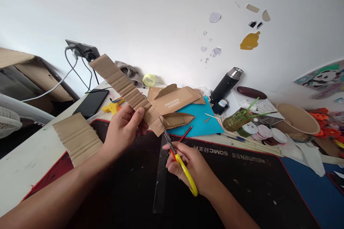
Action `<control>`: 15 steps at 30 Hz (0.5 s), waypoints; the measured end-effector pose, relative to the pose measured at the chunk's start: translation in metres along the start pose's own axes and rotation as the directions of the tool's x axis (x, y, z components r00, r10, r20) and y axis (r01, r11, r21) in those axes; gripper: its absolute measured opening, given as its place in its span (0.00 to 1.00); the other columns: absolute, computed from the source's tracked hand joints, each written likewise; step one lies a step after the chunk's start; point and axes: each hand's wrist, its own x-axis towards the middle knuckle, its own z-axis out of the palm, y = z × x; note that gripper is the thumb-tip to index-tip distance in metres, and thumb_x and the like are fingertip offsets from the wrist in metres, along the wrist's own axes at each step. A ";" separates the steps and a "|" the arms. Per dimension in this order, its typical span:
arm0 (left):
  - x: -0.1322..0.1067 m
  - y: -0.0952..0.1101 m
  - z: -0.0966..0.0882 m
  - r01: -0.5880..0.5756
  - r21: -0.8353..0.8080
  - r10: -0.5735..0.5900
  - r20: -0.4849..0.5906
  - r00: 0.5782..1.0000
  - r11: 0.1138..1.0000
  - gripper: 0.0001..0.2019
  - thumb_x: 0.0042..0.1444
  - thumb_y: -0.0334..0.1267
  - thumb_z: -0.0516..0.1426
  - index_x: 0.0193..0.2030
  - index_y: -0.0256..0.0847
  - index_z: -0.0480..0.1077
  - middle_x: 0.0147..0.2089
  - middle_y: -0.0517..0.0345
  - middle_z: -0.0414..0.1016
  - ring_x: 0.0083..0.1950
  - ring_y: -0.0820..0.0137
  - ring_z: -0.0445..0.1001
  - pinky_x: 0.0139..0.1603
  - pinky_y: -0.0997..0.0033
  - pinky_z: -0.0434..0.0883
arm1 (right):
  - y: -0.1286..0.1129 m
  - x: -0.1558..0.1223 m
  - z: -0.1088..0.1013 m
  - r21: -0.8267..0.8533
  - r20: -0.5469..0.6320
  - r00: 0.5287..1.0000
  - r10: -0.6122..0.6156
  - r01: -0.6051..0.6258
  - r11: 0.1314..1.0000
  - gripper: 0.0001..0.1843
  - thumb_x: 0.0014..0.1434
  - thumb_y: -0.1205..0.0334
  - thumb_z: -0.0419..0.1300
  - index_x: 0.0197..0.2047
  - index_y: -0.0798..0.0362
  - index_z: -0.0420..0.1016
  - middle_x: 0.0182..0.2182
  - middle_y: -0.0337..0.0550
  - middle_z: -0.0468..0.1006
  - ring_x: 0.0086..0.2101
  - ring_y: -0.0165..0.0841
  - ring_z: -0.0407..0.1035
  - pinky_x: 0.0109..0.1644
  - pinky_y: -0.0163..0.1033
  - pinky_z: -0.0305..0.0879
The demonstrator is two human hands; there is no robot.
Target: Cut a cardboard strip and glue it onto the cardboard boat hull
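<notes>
My left hand (124,127) grips a long strip of corrugated cardboard (120,85) that slants up to the left above the desk. My right hand (192,166) is closed round the yellow handles of a pair of scissors (177,159). The scissor blades point up at the lower right end of the strip and touch its edge. Both hands hover over a black desk mat (242,182). A clear plastic ruler (160,182) lies on the mat under the scissors.
A second cardboard piece (77,137) lies at the left. More cardboard scraps (174,102), a blue sheet (204,120), a black flask (225,84), a phone (91,103), a yellow glue gun (113,106), a jar with sticks (236,120) and a paper bowl (297,118) crowd the back.
</notes>
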 end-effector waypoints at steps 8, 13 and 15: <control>-0.001 0.000 -0.001 -0.009 0.012 0.009 -0.005 1.000 1.000 0.21 0.69 0.58 0.64 0.35 0.45 0.67 0.21 0.63 0.75 0.19 0.71 0.72 0.18 0.74 0.67 | -0.005 -0.001 -0.001 -0.026 0.011 1.000 0.019 -0.019 0.999 0.41 0.58 0.26 0.73 0.58 0.53 0.80 0.35 0.44 0.83 0.30 0.33 0.71 0.36 0.39 0.67; 0.000 0.001 -0.001 -0.032 0.025 0.032 0.009 0.999 0.999 0.21 0.69 0.57 0.63 0.35 0.44 0.68 0.21 0.63 0.75 0.18 0.72 0.72 0.18 0.75 0.67 | -0.002 0.000 -0.001 -0.127 -0.057 0.998 0.008 -0.016 0.992 0.36 0.57 0.31 0.77 0.52 0.53 0.81 0.27 0.33 0.71 0.27 0.29 0.61 0.33 0.36 0.59; -0.001 0.001 0.000 -0.038 0.030 0.038 0.014 0.999 0.999 0.20 0.70 0.57 0.63 0.35 0.43 0.68 0.21 0.63 0.75 0.18 0.72 0.72 0.18 0.75 0.67 | -0.004 0.000 0.000 -0.150 -0.081 0.997 0.012 -0.024 0.988 0.34 0.56 0.32 0.77 0.49 0.53 0.81 0.26 0.31 0.67 0.27 0.29 0.57 0.32 0.36 0.55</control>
